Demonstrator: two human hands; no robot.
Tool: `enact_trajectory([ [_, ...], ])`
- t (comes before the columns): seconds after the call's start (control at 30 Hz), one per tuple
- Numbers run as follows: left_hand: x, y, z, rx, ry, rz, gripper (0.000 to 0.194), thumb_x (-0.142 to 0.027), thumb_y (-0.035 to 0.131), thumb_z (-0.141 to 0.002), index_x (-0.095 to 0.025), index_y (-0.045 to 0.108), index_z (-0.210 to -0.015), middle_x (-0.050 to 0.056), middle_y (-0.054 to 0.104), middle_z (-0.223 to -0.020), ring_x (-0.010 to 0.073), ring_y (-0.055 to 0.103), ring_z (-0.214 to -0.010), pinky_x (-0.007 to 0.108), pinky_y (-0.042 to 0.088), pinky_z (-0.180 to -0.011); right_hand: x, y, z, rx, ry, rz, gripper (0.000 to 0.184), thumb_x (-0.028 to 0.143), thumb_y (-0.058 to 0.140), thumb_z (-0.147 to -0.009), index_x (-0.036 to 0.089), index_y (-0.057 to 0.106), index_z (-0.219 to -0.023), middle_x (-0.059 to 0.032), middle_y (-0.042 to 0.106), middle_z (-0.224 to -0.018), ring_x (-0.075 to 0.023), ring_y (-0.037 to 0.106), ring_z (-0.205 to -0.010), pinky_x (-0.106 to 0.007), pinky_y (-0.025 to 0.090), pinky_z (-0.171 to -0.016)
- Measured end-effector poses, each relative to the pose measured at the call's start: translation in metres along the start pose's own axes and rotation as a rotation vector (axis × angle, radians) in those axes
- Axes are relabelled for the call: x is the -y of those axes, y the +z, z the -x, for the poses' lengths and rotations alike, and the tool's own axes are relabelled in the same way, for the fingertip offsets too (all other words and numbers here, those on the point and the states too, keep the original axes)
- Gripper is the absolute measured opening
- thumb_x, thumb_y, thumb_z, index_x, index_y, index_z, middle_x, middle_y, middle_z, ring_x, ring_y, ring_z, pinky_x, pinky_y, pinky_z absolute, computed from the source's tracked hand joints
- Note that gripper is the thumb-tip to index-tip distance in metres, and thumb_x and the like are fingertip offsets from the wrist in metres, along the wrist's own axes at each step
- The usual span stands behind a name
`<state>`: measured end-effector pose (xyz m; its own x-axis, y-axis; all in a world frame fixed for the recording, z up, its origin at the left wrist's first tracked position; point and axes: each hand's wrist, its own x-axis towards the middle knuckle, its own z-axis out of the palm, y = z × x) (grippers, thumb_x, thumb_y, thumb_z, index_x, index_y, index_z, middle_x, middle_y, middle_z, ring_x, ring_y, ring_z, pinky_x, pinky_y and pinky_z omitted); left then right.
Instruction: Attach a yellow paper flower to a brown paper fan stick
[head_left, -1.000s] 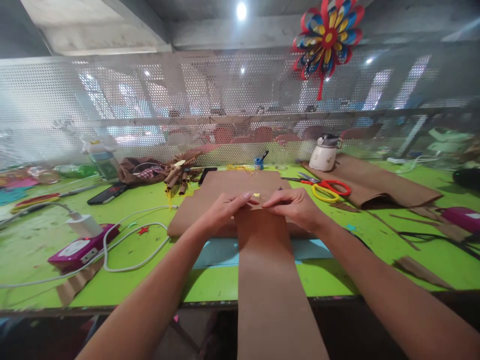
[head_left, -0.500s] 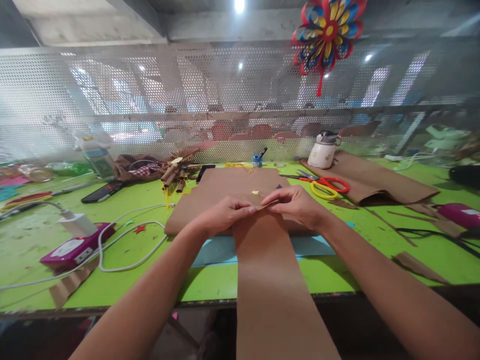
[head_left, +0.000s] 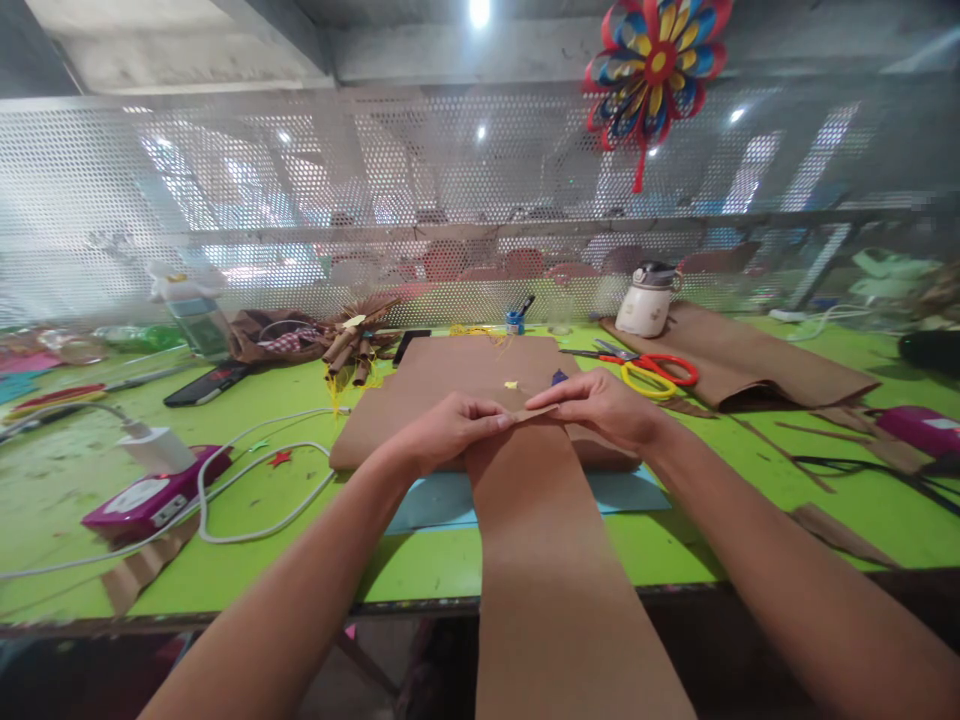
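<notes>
A long strip of brown paper (head_left: 551,540) runs from my hands over the table's front edge towards me. Its far end has a narrow folded edge. My left hand (head_left: 457,430) pinches the left end of that fold between thumb and fingers. At the right end, my right hand (head_left: 604,405) grips the fold, thumb below and forefinger stretched along the top. Beneath my hands lies a larger folded sheet of brown paper (head_left: 450,365), with light-blue paper (head_left: 435,503) under its near side. A small yellow piece (head_left: 511,385) rests just beyond my fingers.
Red-handled scissors (head_left: 671,370) and a yellow-handled pair (head_left: 649,382) lie right of centre, before a white bottle (head_left: 645,300). At left are a purple power strip (head_left: 157,490), a white cable (head_left: 262,540) and a phone (head_left: 206,384). More brown paper (head_left: 765,355) lies at right.
My right hand has shifted slightly right along the fold, its forefinger now straighter. The strip's near part has swung a little to the right. My left hand keeps its place.
</notes>
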<state>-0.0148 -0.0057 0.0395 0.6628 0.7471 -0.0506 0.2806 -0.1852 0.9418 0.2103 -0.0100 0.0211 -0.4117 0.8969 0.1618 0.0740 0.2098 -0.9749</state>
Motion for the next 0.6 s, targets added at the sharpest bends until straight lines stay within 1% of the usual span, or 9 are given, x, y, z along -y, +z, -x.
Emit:
enact_trajectory([
  [0.1,0.001,0.0,-0.001,0.024,-0.019,0.027,0.035,-0.044,0.057,-0.075,-0.011,0.065,-0.082,0.003,0.058,-0.066,0.0105,0.048,-0.057,0.022,0.035,-0.053,0.003,-0.001,0.002,0.042,-0.018,-0.022,0.025,0.017,0.062,-0.068,0.017,0.072,-0.091,-0.0061,0.07,-0.09,-0.0166,0.06,-0.085,-0.029,0.044,-0.077],
  [0.17,0.002,0.0,-0.002,0.035,-0.013,0.019,0.034,-0.044,0.056,-0.076,-0.011,0.064,-0.079,0.002,0.058,-0.067,0.0096,0.047,-0.056,0.022,0.034,-0.053,0.006,-0.002,0.003,0.053,-0.034,-0.03,0.028,0.016,0.06,-0.068,0.017,0.071,-0.094,-0.0063,0.069,-0.093,-0.0174,0.06,-0.089,-0.03,0.044,-0.079],
  [0.3,0.001,-0.001,-0.004,0.017,0.047,-0.14,0.034,-0.043,0.052,-0.078,-0.01,0.064,-0.079,0.0,0.053,-0.064,0.0085,0.041,-0.055,0.021,0.03,-0.051,0.011,-0.002,0.005,0.124,-0.061,-0.049,0.04,0.017,0.059,-0.065,0.019,0.067,-0.104,-0.0071,0.065,-0.106,-0.0217,0.055,-0.102,-0.033,0.042,-0.085],
  [0.37,0.0,-0.002,-0.004,0.0,0.092,-0.247,0.034,-0.041,0.05,-0.08,-0.011,0.065,-0.081,-0.002,0.049,-0.061,0.0079,0.037,-0.054,0.021,0.026,-0.049,0.011,0.001,0.005,0.142,-0.046,0.003,0.037,0.023,0.058,-0.068,0.018,0.067,-0.104,-0.0075,0.064,-0.108,-0.0228,0.054,-0.104,-0.033,0.042,-0.083],
  [0.4,0.0,-0.002,-0.004,-0.008,0.116,-0.292,0.033,-0.04,0.049,-0.081,-0.011,0.065,-0.081,-0.002,0.048,-0.06,0.0078,0.035,-0.054,0.02,0.025,-0.049,0.011,0.004,0.005,0.122,-0.033,0.062,0.033,0.028,0.057,-0.071,0.017,0.068,-0.101,-0.0075,0.065,-0.105,-0.0223,0.055,-0.1,-0.032,0.043,-0.08],
  [0.47,-0.001,-0.001,-0.004,-0.016,0.162,-0.363,0.032,-0.037,0.047,-0.082,-0.011,0.065,-0.08,-0.002,0.046,-0.059,0.0079,0.034,-0.055,0.02,0.025,-0.049,0.009,0.01,0.002,0.048,-0.011,0.229,0.029,0.036,0.057,-0.075,0.015,0.07,-0.089,-0.0062,0.067,-0.088,-0.0186,0.058,-0.083,-0.028,0.042,-0.067],
  [0.53,-0.002,0.0,-0.005,-0.03,0.201,-0.42,0.032,-0.036,0.045,-0.083,-0.011,0.064,-0.077,-0.002,0.046,-0.059,0.0084,0.036,-0.056,0.02,0.027,-0.05,0.005,0.015,0.0,-0.02,-0.02,0.378,0.03,0.042,0.06,-0.073,0.013,0.07,-0.074,-0.003,0.064,-0.068,-0.0139,0.054,-0.065,-0.024,0.037,-0.056],
  [0.6,-0.003,0.002,-0.005,-0.049,0.228,-0.469,0.032,-0.034,0.044,-0.083,-0.011,0.064,-0.073,-0.002,0.046,-0.059,0.0088,0.037,-0.057,0.02,0.028,-0.051,0.003,0.018,-0.002,-0.047,-0.051,0.426,0.032,0.044,0.062,-0.071,0.013,0.068,-0.066,-0.0009,0.059,-0.059,-0.0113,0.05,-0.058,-0.023,0.033,-0.051],
])
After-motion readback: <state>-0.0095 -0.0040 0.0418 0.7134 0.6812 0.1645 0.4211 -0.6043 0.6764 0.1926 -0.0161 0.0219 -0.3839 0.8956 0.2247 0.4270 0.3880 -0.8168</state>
